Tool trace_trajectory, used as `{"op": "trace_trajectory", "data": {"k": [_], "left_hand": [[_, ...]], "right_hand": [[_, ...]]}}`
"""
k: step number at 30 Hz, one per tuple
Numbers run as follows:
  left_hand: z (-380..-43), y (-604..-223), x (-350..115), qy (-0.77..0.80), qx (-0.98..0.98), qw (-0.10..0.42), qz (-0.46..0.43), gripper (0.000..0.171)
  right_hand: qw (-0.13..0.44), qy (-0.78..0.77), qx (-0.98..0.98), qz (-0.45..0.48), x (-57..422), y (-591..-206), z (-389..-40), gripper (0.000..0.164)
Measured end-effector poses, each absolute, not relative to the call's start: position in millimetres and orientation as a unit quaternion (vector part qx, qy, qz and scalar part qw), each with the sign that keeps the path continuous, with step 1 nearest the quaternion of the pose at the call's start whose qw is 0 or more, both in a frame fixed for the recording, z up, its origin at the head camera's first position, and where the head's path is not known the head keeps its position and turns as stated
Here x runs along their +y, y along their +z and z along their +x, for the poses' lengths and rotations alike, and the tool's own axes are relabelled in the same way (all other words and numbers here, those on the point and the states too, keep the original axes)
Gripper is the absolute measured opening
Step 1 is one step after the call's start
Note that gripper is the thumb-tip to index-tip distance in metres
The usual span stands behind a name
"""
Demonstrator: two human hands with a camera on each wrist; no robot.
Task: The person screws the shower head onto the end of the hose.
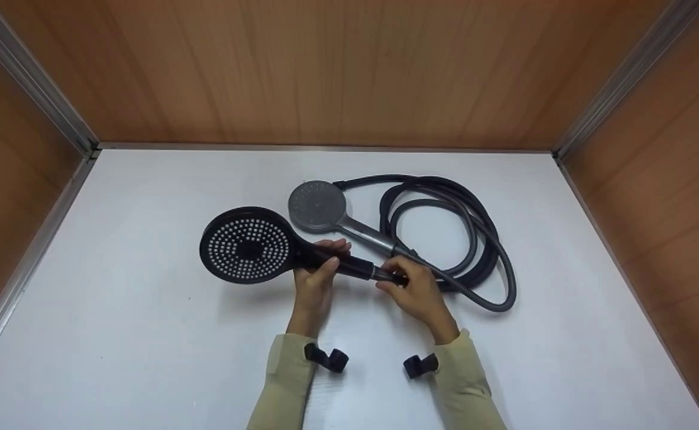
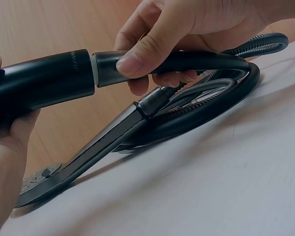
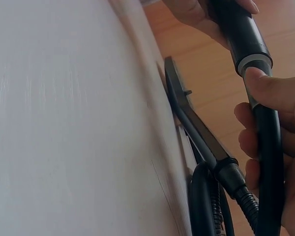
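My left hand (image 1: 315, 286) grips the handle of a black shower head (image 1: 248, 246), whose round nozzle face points up at the left. My right hand (image 1: 416, 291) pinches the end fitting of a black hose (image 2: 206, 63) between thumb and fingers. In the left wrist view this fitting (image 2: 110, 68) meets the handle's end (image 2: 71, 73), with a pale ring showing at the joint. Just behind the hands lies a second, grey shower head (image 1: 317, 206) on the table, its handle (image 1: 366, 234) joined to a ribbed grey hose (image 1: 487, 303).
Both hoses lie in loose overlapping coils (image 1: 480, 239) to the right of the hands. The white table (image 1: 146, 346) is enclosed by wooden panels (image 1: 325, 71) at the back and sides. Each sleeved wrist carries a small black camera mount (image 1: 336, 361).
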State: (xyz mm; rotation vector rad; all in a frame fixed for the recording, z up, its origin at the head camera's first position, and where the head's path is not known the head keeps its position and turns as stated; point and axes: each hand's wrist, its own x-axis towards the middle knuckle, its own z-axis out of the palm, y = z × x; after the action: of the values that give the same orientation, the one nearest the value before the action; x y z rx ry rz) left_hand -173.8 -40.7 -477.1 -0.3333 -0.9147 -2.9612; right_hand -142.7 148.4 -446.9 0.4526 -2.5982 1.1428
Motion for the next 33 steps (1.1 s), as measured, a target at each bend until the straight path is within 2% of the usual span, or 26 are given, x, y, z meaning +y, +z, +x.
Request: {"op": "trace_trajectory", "data": {"k": [33], "left_hand": [[-171,-471,-42,-0.952,-0.295,-0.004,-0.084,0.031]], "right_hand": [[0.138,0.413,-0.885,0.165,149,-446,-143,0.025]]}}
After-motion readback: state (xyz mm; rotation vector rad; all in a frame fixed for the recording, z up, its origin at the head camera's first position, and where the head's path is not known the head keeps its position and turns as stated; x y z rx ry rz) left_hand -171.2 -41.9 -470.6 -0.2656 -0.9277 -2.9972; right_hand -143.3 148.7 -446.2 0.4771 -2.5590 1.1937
